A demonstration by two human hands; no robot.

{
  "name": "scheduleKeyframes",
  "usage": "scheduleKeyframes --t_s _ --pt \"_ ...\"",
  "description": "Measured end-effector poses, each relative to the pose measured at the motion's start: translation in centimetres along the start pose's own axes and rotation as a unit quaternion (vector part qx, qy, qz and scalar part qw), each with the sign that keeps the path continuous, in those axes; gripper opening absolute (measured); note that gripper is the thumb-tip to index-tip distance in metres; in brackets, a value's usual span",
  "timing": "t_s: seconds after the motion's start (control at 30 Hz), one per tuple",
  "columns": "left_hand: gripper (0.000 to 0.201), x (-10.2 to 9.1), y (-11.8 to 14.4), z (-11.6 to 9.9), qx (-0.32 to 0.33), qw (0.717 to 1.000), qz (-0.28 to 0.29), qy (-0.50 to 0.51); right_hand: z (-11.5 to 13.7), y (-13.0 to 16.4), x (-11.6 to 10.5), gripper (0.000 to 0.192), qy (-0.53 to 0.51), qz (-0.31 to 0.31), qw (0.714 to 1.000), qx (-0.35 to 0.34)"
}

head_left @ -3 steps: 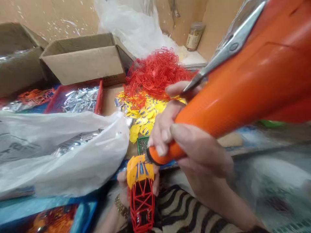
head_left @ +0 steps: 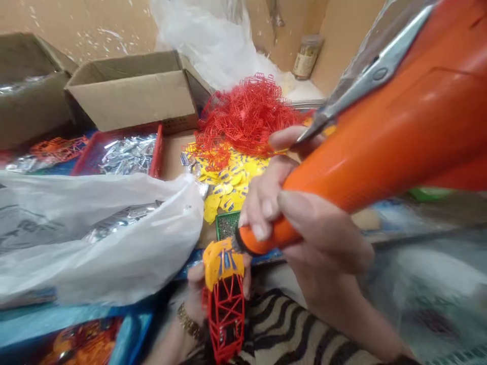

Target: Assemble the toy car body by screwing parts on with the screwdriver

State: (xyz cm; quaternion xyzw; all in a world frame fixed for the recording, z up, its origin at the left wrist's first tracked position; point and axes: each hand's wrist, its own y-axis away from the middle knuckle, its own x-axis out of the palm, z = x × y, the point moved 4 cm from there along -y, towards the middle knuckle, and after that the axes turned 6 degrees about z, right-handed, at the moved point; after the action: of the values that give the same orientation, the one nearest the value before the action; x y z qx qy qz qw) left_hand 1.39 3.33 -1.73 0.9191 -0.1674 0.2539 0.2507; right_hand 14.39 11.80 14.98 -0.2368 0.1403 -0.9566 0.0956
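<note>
Two boxes stand open side by side near the wall; right of them is crumpled white plastic, with a lidded jar farther right.

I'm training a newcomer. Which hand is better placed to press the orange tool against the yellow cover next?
Right, I'd judge: the right hand grips the orange tool, its end at the yellow cover; the left hand holds the red frame.

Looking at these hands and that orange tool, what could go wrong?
The orange tool's tip is at the edge of the yellow-and-red toy; a slip might scratch it or strike the left hand holding it. The metal scissors lie along the tool, their point close to the right hand's fingers, and may nick one.
</note>
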Motion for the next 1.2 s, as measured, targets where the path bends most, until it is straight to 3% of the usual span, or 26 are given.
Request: scheduleKeyframes --t_s 0.13,0.23,0.33,0.43,0.5,0.57,0.73,1.0,1.2 --pt "0.061 0.2 0.2 -2.1 0.049 0.997 0.049 0.019 0.6 0.0 -1.5 0.024 -0.037 0.036 0.998 -0.044" --pt "0.058 0.5 0.8 -4.2 0.106 0.978 0.037 -0.178 1.1 0.1 -3.5 0.016 -0.045 0.045 0.994 -0.085" --pt "0.059 1.3 1.4 -5.6 0.183 0.886 -0.048 -0.423 1.6 0.1 -5.4 0.012 -0.017 0.038 0.994 -0.103" --pt "0.062 2.7 1.6 -5.9 0.264 0.791 -0.070 -0.548 1.9 0.1 -6.4 0.023 0.017 0.028 0.993 -0.111" --pt "0.061 3.2 1.5 -5.7 0.286 0.757 -0.058 -0.585 1.9 0.2 -6.6 0.026 0.019 0.026 0.993 -0.117" --pt "0.061 3.2 1.4 -5.4 0.283 0.741 -0.055 -0.607 1.7 0.3 -6.5 0.026 0.011 0.031 0.993 -0.116" --pt "0.063 2.6 1.5 -5.1 0.281 0.734 -0.070 -0.614 1.1 0.6 -6.0 0.020 -0.006 0.037 0.994 -0.102" --pt "0.064 2.4 1.7 -5.1 0.277 0.800 -0.051 -0.530 1.0 0.7 -5.6 0.016 -0.014 0.045 0.996 -0.082" --pt "0.066 2.3 1.9 -4.5 0.284 0.810 -0.032 -0.512 1.1 0.7 -5.9 0.013 0.002 0.046 0.995 -0.093"
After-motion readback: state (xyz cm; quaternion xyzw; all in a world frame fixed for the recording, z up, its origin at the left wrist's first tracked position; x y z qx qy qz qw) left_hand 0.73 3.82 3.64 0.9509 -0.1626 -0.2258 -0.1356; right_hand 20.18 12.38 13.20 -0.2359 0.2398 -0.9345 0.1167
